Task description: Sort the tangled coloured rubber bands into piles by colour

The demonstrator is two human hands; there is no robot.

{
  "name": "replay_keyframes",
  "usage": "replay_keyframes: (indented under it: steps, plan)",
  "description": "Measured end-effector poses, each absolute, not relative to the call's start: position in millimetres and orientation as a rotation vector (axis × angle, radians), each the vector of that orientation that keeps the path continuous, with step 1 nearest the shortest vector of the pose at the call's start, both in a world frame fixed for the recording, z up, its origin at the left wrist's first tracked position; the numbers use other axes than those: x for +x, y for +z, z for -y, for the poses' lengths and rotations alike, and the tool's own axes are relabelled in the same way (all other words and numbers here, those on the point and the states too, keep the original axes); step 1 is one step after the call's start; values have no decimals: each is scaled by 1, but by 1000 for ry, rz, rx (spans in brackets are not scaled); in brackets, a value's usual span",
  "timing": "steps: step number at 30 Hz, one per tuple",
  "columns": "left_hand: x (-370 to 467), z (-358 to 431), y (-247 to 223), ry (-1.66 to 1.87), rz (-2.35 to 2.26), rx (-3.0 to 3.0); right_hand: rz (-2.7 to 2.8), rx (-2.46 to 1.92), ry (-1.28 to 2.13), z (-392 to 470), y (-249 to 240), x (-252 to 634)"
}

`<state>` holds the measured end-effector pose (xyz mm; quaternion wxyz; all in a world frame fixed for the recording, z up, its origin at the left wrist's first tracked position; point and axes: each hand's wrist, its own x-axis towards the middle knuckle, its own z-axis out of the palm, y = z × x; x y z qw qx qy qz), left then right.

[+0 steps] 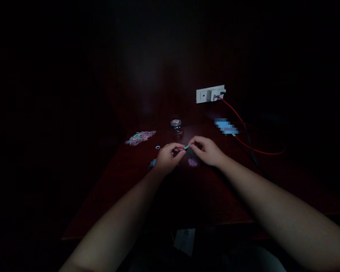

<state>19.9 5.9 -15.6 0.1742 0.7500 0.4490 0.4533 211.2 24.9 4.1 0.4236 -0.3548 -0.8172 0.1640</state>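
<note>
Between my fingertips is a small green band (pixel 186 147), pinched from both sides above the dark red table (pixel 124 189). My left hand (pixel 169 156) is closed on its left end, and my right hand (pixel 205 150) is closed on its right end. A small pile of purple bands (pixel 193 162) lies below the gap between my hands. Blue bands (pixel 153 163) show beside my left wrist, partly hidden by it. One pale blue ring (pixel 158 147) lies alone left of my left hand.
A mixed pile of pastel bands (pixel 140 138) lies at the back left. Behind my hands stands a clear lidded jar (pixel 176 126). A phone (pixel 226 126) with a red cable (pixel 243 145) lies at the back right, below a wall socket (pixel 204 95). The surroundings are very dark.
</note>
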Motion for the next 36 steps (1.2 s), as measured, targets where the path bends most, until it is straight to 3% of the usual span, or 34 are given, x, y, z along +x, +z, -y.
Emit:
replay_keyframes:
  steps: [10, 28, 36]
  plan:
    - [24, 0, -8, 1319, -1321, 2063, 1755, -1476, 151, -72, -12, 256]
    - [25, -8, -17, 1326, -1286, 2085, 1940, -1788, 60, -73, -14, 234]
    - [22, -6, -14, 1333, -1315, 2096, 1988, -1727, 95, -71, -14, 239]
